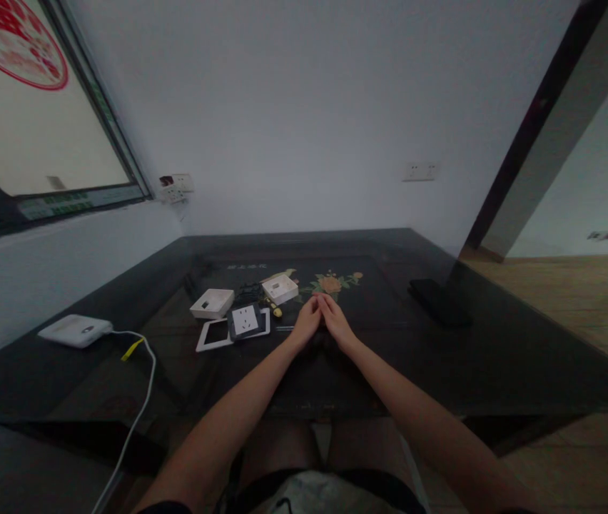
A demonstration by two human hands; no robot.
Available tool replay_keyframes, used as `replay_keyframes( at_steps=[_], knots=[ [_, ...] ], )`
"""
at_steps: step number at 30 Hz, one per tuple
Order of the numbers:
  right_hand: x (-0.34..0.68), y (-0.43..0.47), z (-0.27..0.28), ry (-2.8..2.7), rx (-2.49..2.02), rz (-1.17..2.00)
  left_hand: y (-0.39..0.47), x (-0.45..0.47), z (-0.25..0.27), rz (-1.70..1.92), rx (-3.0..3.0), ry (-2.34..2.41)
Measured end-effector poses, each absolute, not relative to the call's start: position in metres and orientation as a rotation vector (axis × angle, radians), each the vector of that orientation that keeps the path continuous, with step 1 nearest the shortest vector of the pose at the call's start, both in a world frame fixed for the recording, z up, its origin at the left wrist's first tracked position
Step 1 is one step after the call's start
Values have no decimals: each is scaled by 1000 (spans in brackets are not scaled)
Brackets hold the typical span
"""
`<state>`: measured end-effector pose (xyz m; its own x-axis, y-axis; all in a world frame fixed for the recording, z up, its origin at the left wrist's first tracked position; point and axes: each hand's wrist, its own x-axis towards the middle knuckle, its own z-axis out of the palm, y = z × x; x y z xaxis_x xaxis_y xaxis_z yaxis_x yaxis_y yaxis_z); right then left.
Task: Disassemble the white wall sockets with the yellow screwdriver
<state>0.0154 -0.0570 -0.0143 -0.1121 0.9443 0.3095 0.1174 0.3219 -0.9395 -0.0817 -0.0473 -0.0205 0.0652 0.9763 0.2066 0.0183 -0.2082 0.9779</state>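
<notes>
My left hand (307, 318) and my right hand (335, 320) rest on the dark tabletop, fingers stretched out and fingertips touching in a peak. Neither visibly holds anything. Nearest to my left hand are a small yellow-and-black object (276, 311), perhaps a screwdriver handle, and a white back box (281, 288). Left of those, a socket panel (245, 321) with a dark edge lies over a white frame (210, 335). Behind the frame sits another white back box (213, 304). A dark tangled item (249, 293) between the two boxes is too dim to make out.
A white rounded device (75, 330) stands at the table's left, its white cable (150, 371) running off the front edge. A flat black object (439, 303) lies to the right. Behind the table (304, 246) is a wall with sockets (419, 171); a window is at left.
</notes>
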Motion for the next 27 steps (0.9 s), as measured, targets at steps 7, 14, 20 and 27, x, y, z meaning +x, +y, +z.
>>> replay_keyframes(
  at_steps=[7,14,20,27],
  knots=[
    [17,-56,-15,-1522,-1030,978,-46,-82,-23,1277,1392,1046],
    [18,-56,-15,-1522,-1032,972,-48,-82,-21,1271,1387,1020],
    [18,-56,-15,-1528,-1022,965,-49,-82,-20,1282,1384,1021],
    [18,-55,-16,-1480,-982,1008,-51,-81,-18,1275,1378,1015]
  ],
)
